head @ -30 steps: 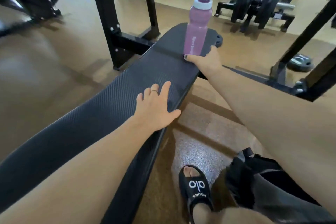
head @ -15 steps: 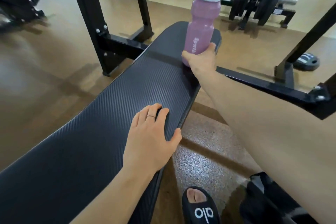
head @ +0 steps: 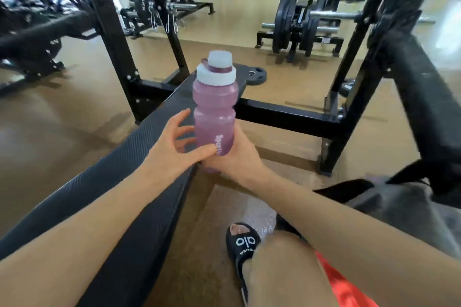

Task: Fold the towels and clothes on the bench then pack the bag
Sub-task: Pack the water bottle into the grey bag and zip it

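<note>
Ribbed bench point(head: 139, 147), smooth translucent bottle point(head: 214, 112).

The premises were a gym with a weight-training area. A padded black bench point(head: 139, 157) stood inside a black steel rack frame point(head: 109, 32), and barbells loaded with black weight plates point(head: 296, 25) rested on low stands across the tan floor point(head: 50, 127). A loose plate point(head: 254, 75) lay on the floor beyond the bench end, and further black machines filled the background.
</note>
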